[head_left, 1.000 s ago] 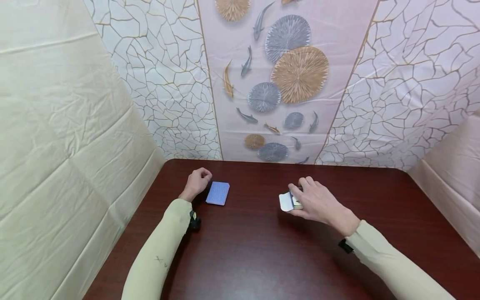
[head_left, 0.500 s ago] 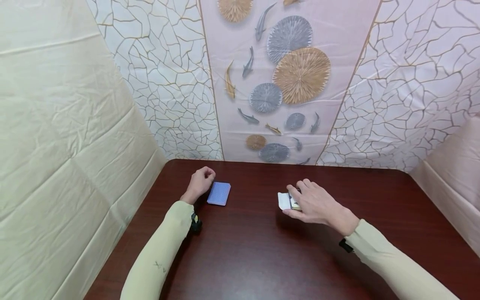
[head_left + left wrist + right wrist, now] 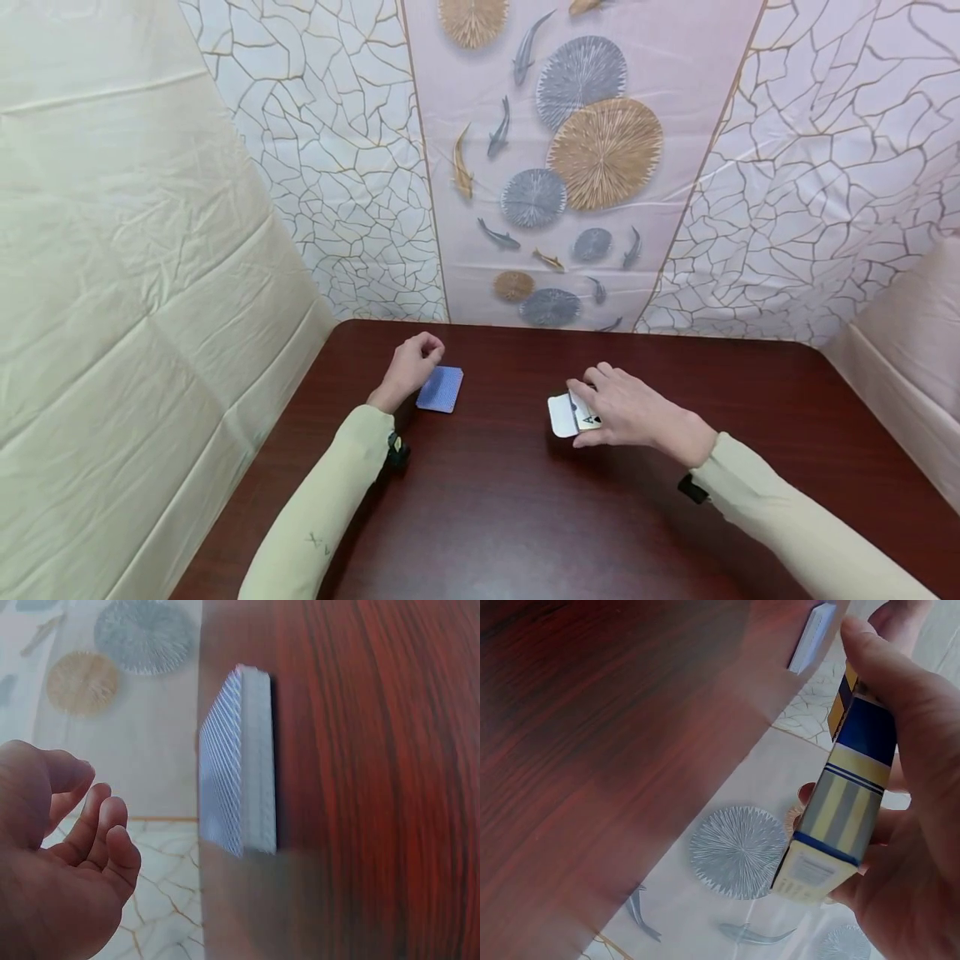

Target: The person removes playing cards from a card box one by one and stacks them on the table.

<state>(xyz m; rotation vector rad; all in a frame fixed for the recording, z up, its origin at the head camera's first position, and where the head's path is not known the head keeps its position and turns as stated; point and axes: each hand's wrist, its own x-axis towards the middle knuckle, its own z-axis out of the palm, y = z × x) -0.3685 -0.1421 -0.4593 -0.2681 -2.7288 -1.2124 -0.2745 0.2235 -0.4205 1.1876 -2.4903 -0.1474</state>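
A deck of blue-backed playing cards [image 3: 441, 390] lies squared up on the table. My left hand [image 3: 412, 363] is just above its left edge, fingers loosely curled with nothing between them. In the left wrist view the deck [image 3: 238, 761] shows its white side, apart from the left hand [image 3: 67, 840]. My right hand [image 3: 628, 408] grips a playing card box [image 3: 561, 416], its white flap lifted and pointing left. An "A" shows near the opening. Seen from the right wrist, the box [image 3: 847, 795] has yellow, grey and blue stripes, held between thumb and fingers.
The dark red-brown table [image 3: 487, 517] reaches back to a patterned cloth [image 3: 555, 167] with printed fish and round leaves. A plain cream cloth [image 3: 150, 292] hangs along the left side. Both wrists carry small black cameras [image 3: 397, 450].
My left hand has shifted right, from beside the deck to over its left edge. My right hand has moved slightly left with the card box, whose flap turned a little.
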